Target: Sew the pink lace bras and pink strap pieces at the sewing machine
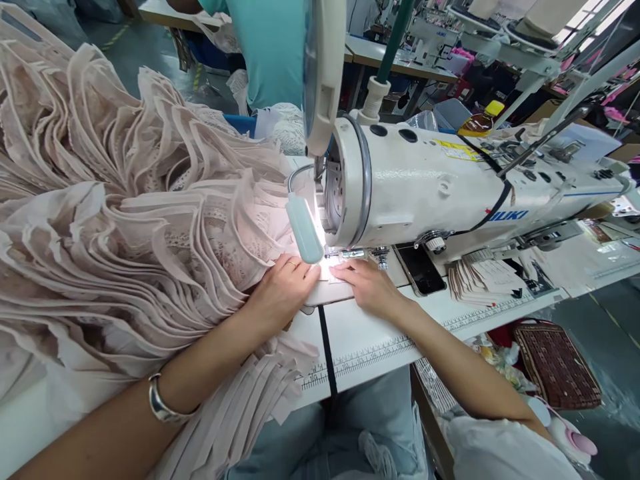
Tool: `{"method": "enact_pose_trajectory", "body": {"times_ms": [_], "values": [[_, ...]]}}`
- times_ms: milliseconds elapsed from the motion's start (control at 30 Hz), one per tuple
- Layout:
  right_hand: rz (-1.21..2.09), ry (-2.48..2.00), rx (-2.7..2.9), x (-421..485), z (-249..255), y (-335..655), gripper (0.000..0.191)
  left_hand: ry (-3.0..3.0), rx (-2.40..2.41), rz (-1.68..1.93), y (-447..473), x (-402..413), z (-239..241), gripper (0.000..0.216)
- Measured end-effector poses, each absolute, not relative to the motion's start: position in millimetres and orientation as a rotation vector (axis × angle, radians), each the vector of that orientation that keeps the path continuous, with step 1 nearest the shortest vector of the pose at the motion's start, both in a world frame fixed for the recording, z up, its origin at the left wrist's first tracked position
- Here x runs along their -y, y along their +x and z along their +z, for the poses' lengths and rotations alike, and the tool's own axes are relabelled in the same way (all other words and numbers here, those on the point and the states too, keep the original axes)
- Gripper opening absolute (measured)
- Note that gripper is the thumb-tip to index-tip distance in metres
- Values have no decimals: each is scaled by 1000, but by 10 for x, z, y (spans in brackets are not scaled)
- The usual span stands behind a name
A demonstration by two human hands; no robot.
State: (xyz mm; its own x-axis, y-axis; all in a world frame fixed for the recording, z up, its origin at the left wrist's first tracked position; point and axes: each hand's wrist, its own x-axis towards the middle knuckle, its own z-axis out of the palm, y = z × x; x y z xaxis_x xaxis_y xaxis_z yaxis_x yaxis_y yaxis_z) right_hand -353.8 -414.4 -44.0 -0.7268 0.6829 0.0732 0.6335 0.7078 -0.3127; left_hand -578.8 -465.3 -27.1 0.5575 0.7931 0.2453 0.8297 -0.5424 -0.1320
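Note:
My left hand lies flat, fingers stretched, on a pale pink lace fabric piece right before the needle of a white Juki sewing machine. My right hand rests on the same piece from the right, fingers pressed down flat beside the presser foot. A small lamp lights the spot brightly. A big heap of pink lace pieces fills the table to the left and touches my left wrist, which wears a silver bangle.
A stack of small labels and a dark phone lie right of the needle. The white table edge carries a ruler scale. A woven basket sits on the floor at right. A person in a teal top stands behind.

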Motion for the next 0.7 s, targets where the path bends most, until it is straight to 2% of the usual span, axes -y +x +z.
{"method": "enact_pose_trajectory", "body": {"times_ms": [133,300,700], "values": [[359,-981,2706,4137,-477,-3508,54,-2576,1359,-346,-5783,4635,-318,22],[298,-997,2609,4146,-523,-3505,48,-2722,1394,-374,-5764,4640,-338,24],[416,-848,2447,4140,-523,-3486,37,-2870,1217,-449,-5805,4625,-337,27]]}}
